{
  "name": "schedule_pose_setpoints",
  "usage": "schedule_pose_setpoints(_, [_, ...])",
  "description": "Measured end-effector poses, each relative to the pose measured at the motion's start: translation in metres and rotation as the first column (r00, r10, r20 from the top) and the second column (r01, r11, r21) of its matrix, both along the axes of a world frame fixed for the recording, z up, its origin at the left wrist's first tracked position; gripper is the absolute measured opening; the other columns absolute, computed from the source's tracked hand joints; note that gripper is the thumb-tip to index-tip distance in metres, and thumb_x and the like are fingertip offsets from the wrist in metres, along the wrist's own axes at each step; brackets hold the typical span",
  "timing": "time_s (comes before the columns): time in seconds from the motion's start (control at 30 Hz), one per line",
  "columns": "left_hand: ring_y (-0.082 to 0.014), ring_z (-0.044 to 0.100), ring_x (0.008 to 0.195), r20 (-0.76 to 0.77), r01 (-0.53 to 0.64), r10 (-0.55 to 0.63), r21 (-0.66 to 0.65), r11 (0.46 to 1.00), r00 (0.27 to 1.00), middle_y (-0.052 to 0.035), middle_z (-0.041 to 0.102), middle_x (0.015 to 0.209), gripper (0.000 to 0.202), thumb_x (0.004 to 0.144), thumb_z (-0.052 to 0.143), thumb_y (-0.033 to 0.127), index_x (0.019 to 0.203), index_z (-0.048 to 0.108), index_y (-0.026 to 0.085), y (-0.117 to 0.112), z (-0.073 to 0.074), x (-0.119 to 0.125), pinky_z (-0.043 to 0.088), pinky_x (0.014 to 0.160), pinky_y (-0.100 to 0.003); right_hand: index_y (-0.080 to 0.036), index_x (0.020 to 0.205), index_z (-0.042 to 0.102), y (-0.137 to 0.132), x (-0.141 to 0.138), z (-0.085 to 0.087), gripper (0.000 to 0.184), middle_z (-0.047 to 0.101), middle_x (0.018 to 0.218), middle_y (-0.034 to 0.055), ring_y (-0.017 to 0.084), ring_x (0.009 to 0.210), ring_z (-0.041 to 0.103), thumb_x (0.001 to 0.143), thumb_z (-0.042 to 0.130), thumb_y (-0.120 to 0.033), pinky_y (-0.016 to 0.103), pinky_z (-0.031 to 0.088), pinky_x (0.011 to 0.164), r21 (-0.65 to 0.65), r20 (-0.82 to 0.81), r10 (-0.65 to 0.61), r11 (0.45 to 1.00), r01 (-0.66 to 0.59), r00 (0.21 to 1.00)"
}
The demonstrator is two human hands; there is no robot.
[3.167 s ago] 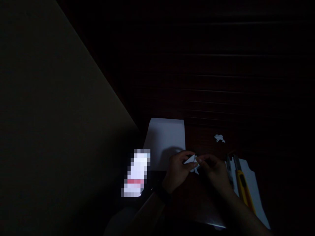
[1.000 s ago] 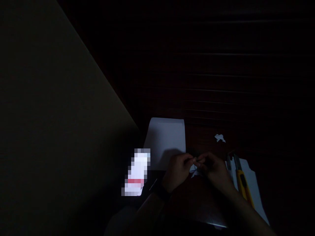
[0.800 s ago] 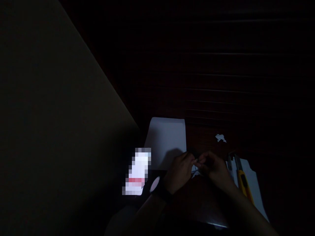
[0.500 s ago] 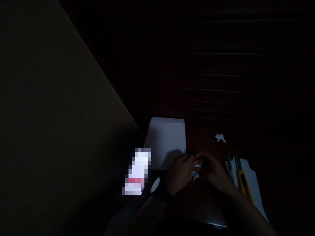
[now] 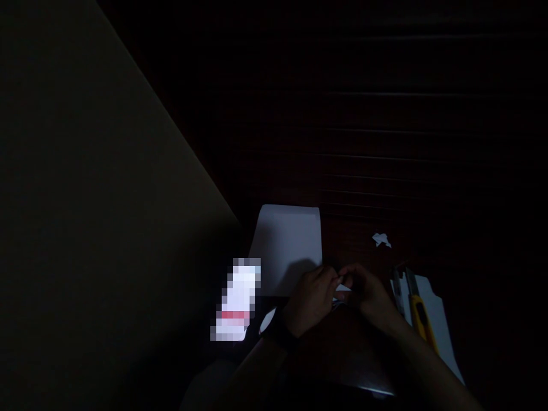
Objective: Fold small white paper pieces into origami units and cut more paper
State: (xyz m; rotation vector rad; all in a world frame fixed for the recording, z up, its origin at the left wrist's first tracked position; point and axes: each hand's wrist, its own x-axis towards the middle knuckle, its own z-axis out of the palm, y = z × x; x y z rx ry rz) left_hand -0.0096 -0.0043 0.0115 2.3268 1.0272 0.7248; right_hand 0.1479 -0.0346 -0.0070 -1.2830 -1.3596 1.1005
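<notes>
Hands around folded white paper

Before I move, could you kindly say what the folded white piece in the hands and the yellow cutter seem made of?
Folded piece: probably matt paper; thin, white, straight-edged, no gloss. Cutter handle: likely plastic, given its flat yellow colour; dim light hides the finish. Cutter blade: apparently dull metal, a grey strip.

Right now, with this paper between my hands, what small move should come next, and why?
Perhaps ease your right hand slightly aside while your left hand holds the paper, so you can check it: together they hide much of it, and the scene is dim.
</notes>
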Motion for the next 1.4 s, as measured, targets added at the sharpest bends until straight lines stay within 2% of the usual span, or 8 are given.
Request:
schedule_pose_setpoints(0.23, [-0.0132, 0.055, 0.072, 0.048, 0.027, -0.026, -0.036, 0.999, 0.999, -0.0015, 0.059, 0.077, 0.018, 0.091, 0.04, 0.022, 0.078, 0.052, 0.018, 0.001, 0.005, -0.001, 0.037, 0.062, -0.024, -0.021, 0.089, 0.055, 0.002, 0.004, 0.0, 0.03, 0.047, 0.06, -0.0071, 0.009, 0.049, 0.041, 0.066, 0.073, -0.029, 0.02, 0.032, 0.045, -0.102, -0.105, 0.025, 0.994, -0.036, 0.994])
schedule_pose_setpoints(0.47, [-0.0138, 0.057, 0.073, 0.063, 0.017, -0.012, -0.092, 0.996, 0.998, -0.0015, 0.062, 0.077, 0.018, 0.089, 0.042, 0.023, 0.078, 0.054, 0.019, 0.004, 0.008, -0.004, 0.038, 0.062, -0.023, -0.021, 0.093, 0.056, -0.001, 0.002, 0.011, 0.027, 0.058, 0.07, -0.0017, 0.013, 0.06, 0.052, 0.072, 0.068, -0.034, 0.023, 0.039, 0.053, -0.033, -0.011, 0.068, 0.997, -0.068, 0.998])
schedule_pose_setpoints(0.57, [-0.0141, 0.057, 0.072, 0.042, 0.022, -0.018, -0.089, 0.996, 0.999, -0.0018, 0.062, 0.078, 0.017, 0.088, 0.043, 0.02, 0.077, 0.055, 0.019, 0.003, 0.008, -0.004, 0.038, 0.062, -0.023, -0.02, 0.091, 0.056, 0.0, 0.003, 0.009, 0.029, 0.06, 0.07, -0.0009, 0.015, 0.064, 0.055, 0.069, 0.07, -0.032, 0.026, 0.043, 0.058, -0.003, 0.036, 0.038, 0.999, -0.038, 0.999])
schedule_pose_setpoints(0.77, [-0.0137, 0.057, 0.072, 0.052, 0.047, -0.043, -0.087, 0.995, 0.998, -0.0011, 0.063, 0.079, 0.014, 0.086, 0.046, 0.019, 0.077, 0.056, 0.019, 0.001, 0.006, -0.005, 0.038, 0.062, -0.023, -0.02, 0.086, 0.056, -0.001, 0.005, 0.005, 0.021, 0.056, 0.063, -0.0042, 0.01, 0.05, 0.046, 0.07, 0.068, -0.027, 0.021, 0.035, 0.045, -0.095, -0.022, 0.071, 0.993, -0.072, 0.997])
schedule_pose_setpoints(0.97, [-0.0136, 0.057, 0.071, 0.06, 0.024, -0.019, -0.077, 0.997, 0.998, -0.0016, 0.063, 0.077, 0.016, 0.088, 0.044, 0.022, 0.077, 0.055, 0.018, 0.002, 0.006, -0.006, 0.037, 0.061, -0.023, -0.022, 0.095, 0.054, -0.001, 0.002, 0.012, 0.035, 0.056, 0.073, -0.003, 0.012, 0.061, 0.051, 0.064, 0.07, -0.018, 0.023, 0.041, 0.052, -0.071, -0.01, 0.079, 0.994, -0.08, 0.997])
schedule_pose_setpoints(1.07, [-0.0141, 0.057, 0.073, 0.052, 0.033, -0.03, -0.069, 0.997, 0.998, -0.0019, 0.063, 0.079, 0.015, 0.088, 0.044, 0.021, 0.078, 0.055, 0.019, 0.0, 0.009, -0.006, 0.038, 0.063, -0.023, -0.022, 0.093, 0.054, -0.001, 0.001, 0.012, 0.034, 0.056, 0.072, -0.0035, 0.012, 0.061, 0.051, 0.063, 0.069, -0.014, 0.022, 0.041, 0.052, -0.072, -0.017, 0.091, 0.993, -0.092, 0.996])
schedule_pose_setpoints(1.17, [-0.0137, 0.057, 0.072, 0.053, 0.041, -0.038, -0.056, 0.998, 0.998, -0.0015, 0.062, 0.078, 0.015, 0.087, 0.044, 0.02, 0.077, 0.054, 0.018, -0.002, 0.012, -0.007, 0.037, 0.063, -0.023, -0.021, 0.091, 0.054, 0.0, 0.001, 0.01, 0.03, 0.054, 0.066, -0.0053, 0.01, 0.053, 0.047, 0.065, 0.068, -0.015, 0.021, 0.037, 0.048, -0.079, -0.057, 0.093, 0.992, -0.097, 0.994])
schedule_pose_setpoints(1.4, [-0.0129, 0.056, 0.07, 0.07, 0.03, -0.025, -0.06, 0.998, 0.997, -0.0008, 0.062, 0.076, 0.015, 0.088, 0.045, 0.022, 0.077, 0.055, 0.018, 0.0, 0.013, -0.01, 0.036, 0.061, -0.023, -0.02, 0.092, 0.056, 0.002, 0.001, 0.015, 0.025, 0.052, 0.061, -0.0054, 0.009, 0.052, 0.044, 0.07, 0.068, -0.021, 0.021, 0.036, 0.048, -0.081, -0.08, 0.115, 0.989, -0.121, 0.99])
